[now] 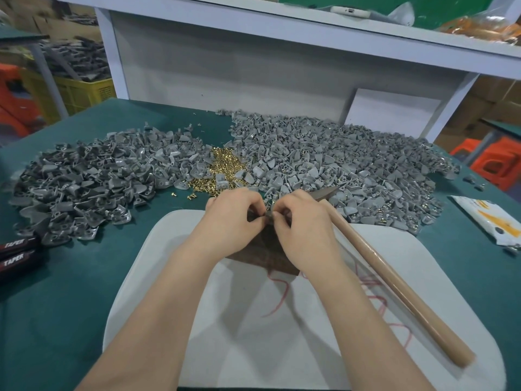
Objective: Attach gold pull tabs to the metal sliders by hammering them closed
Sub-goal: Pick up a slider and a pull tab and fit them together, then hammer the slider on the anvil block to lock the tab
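My left hand [236, 212] and my right hand [303, 214] meet fingertip to fingertip over the far end of a dark metal block [265, 253]. Their curled fingers pinch a small grey slider piece [268, 214] between them; most of it is hidden. A wooden-handled hammer [394, 283] lies to the right of my right hand, head near the pile, handle running toward me. A heap of small gold pull tabs [222, 167] sits just beyond my hands. Grey metal sliders lie in a left pile [93, 176] and a right pile [332, 162].
The block rests on a white pad [197, 334] marked with red scribbles, on a green table [70, 277]. Two black "TAPER" tubes [17, 253] lie at the left edge. A white and orange packet [490, 218] lies at the right. A white shelf unit [225, 66] stands behind the piles.
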A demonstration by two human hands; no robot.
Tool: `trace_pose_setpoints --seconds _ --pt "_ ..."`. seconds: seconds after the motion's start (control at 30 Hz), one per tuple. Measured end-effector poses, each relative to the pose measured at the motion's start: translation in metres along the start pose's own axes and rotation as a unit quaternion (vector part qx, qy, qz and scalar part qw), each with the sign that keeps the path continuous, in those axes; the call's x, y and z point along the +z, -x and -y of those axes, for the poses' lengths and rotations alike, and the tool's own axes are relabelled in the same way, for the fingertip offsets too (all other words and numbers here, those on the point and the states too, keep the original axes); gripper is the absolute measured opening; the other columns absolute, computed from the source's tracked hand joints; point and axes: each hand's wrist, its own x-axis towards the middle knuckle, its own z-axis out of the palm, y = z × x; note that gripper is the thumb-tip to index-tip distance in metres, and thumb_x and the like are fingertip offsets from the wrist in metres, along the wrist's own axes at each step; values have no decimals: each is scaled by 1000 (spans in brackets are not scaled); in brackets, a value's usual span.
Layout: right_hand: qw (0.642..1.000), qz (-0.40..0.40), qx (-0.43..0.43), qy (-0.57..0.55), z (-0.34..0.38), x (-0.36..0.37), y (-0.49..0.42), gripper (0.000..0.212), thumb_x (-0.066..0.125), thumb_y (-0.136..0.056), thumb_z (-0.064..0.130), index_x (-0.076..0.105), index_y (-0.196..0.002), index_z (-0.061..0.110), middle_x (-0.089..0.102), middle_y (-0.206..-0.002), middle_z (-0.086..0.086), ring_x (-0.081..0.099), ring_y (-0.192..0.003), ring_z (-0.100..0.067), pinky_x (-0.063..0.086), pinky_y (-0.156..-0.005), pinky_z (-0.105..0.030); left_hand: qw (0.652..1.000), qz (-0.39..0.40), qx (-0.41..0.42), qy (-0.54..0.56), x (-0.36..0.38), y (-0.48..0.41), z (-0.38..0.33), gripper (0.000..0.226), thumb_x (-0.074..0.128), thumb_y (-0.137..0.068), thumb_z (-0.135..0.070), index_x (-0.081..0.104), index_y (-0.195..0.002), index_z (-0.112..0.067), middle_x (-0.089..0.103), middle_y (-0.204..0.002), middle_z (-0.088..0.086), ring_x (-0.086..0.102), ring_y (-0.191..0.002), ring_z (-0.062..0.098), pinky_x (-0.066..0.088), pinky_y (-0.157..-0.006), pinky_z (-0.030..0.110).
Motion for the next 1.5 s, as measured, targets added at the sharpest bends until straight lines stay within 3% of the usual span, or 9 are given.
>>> trace_pose_setpoints --seconds 0.63,0.73,0.8,0.97,1.07,1.17,1.3,1.4,1.5 --pt "994 46 67 -66 -2 -6 -5 8 60 -89 15 68 -90 16 51 -86 9 52 -85 -14 40 -82 -27 1000 -1 10 -11 0 1 0 16 65 -84 -25 55 -72 -28 55 -84 -8 57 -93 23 45 -90 42" --pt "989 -6 128 -68 -20 -24 -8 18 55 -94 22 68 -106 18 64 -100 3 56 -89 -12 43 -86 -27 1000 -7 -5 -12 -1 2 -1 24 66 -84 -26 50 -67 -33 54 -79 -14 58 -92 20 45 -91 42" --pt "979 -21 200 15 -41 -42 -7 22 53 -94 32 67 -103 16 65 -90 -1 56 -78 -18 45 -73 -29 1000 -10 -19 -8 -2 2 -1 26 67 -84 -26 50 -65 -33 52 -76 -18 59 -91 19 46 -92 42" --pt "923 185 325 95 -61 -50 -1 28 55 -93 33 61 -89 6 59 -72 -5 57 -65 -23 37 -53 -27 999 -13 -30 -12 -2 2 -1 25 66 -83 -29 49 -67 -35 56 -87 -11 58 -98 19 45 -93 43" --pt "944 134 293 74 -59 -53 -2 20 59 -91 30 60 -88 10 66 -77 -7 64 -76 -26 40 -58 -28 1000 -7 -25 0 -1 2 -2 21 66 -84 -28 50 -71 -34 58 -93 -6 58 -99 19 45 -94 43" --pt "967 84 241 16 -51 -64 -1 10 60 -89 28 52 -91 22 69 -79 -1 66 -65 -17 36 -51 -26 999 -14 -24 -15 1 2 -1 16 65 -85 -28 54 -74 -31 57 -91 -7 57 -97 19 44 -93 42" --pt "989 62 137 -15 -35 -72 6 39 52 -94 33 45 -130 45 68 -96 4 61 -80 -14 41 -66 -26 996 -58 -61 -37 1 1 0 16 64 -84 -28 53 -72 -30 58 -91 -9 56 -97 18 42 -94 42" --pt "997 -28 64 -11 -20 -72 10 39 47 -96 35 45 -132 49 69 -106 11 62 -89 -12 45 -75 -27 994 -70 -77 -26 1 2 -1 21 65 -84 -26 52 -68 -30 59 -88 -8 56 -95 19 43 -93 43" --pt "990 -134 -6 -48 -8 -69 13 40 51 -96 28 48 -132 45 69 -108 13 59 -72 -3 48 -69 -23 993 -80 -82 -15 2 2 -3 27 67 -84 -22 52 -62 -28 57 -74 -11 59 -89 22 45 -91 42"
